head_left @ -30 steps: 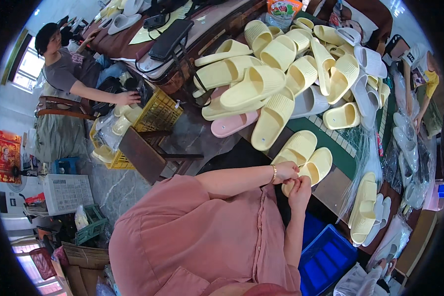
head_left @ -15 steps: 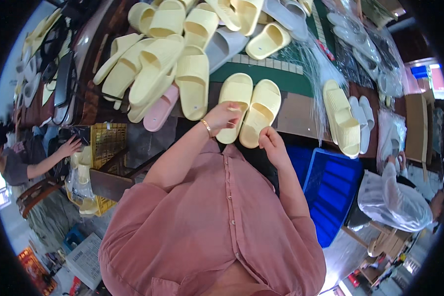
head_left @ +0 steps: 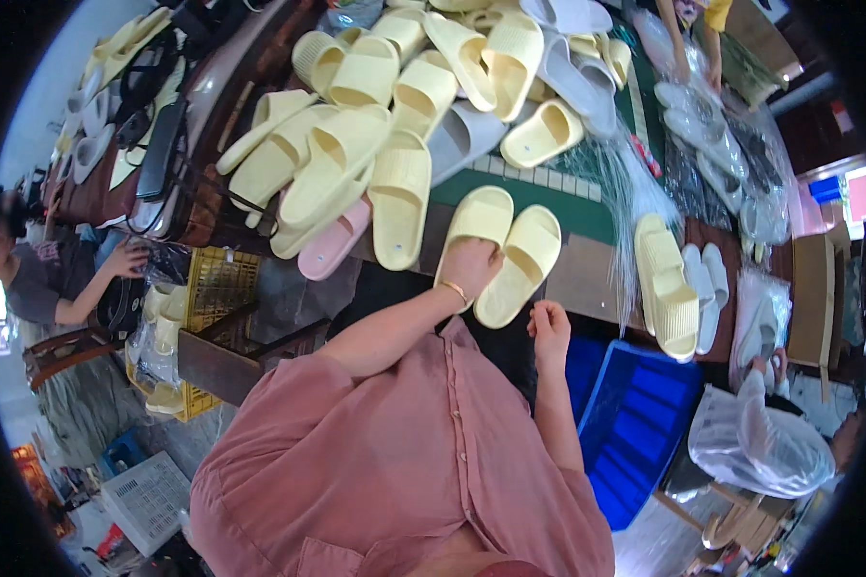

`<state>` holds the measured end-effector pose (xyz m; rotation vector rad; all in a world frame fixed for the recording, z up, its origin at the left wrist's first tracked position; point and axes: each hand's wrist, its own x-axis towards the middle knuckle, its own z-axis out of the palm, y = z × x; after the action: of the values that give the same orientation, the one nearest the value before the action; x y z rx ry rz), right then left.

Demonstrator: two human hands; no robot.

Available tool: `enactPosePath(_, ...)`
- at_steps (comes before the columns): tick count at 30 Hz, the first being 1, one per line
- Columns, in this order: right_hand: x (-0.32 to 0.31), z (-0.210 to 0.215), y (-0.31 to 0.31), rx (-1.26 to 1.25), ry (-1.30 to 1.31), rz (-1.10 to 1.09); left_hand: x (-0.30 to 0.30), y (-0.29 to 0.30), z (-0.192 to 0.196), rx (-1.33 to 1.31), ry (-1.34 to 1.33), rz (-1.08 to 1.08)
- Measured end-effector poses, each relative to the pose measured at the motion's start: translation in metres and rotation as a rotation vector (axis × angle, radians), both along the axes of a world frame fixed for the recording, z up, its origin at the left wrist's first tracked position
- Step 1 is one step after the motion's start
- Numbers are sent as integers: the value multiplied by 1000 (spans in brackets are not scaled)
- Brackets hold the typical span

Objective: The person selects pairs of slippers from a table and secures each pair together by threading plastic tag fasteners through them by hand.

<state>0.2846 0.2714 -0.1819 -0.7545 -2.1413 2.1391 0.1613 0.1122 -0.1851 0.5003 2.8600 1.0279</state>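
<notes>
Two cream slippers lie side by side at the table's near edge, toes pointing away: a left slipper (head_left: 482,213) and a right slipper (head_left: 520,262). My left hand (head_left: 471,266), with a gold bracelet at the wrist, rests over the opening of the left slipper. Its fingers are curled and partly hidden, so what they hold cannot be made out. Just below the heel of the right slipper, apart from it, my right hand (head_left: 549,333) hovers with fingers curled together. Anything inside that hand is too small to tell.
A heap of cream slippers (head_left: 360,72), grey slippers (head_left: 462,139) and a pink slipper (head_left: 335,240) covers the back left. Clear strands (head_left: 624,202) hang near a ribbed cream pair (head_left: 666,288). A blue crate (head_left: 635,433) stands below right. Other people work on both sides.
My left hand has moved down onto the left slipper's opening. My right hand has drawn slightly away from the right slipper. The whole view has shifted, so the table sits lower.
</notes>
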Motion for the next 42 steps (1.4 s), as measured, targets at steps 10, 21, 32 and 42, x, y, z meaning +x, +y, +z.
enactPosePath(10,-11,-7,1,-81,26,-95,-7,4,6,-74,108,36)
enactPosePath(21,0,-6,16,-62,52,-122,-136,-81,223,-52,381,355)
enactPosePath(32,-29,12,58,405,287,-243,-83,-93,138,6,696,33)
enactPosePath(42,-29,101,188,1370,-123,-693,42,-48,32,195,114,-398)
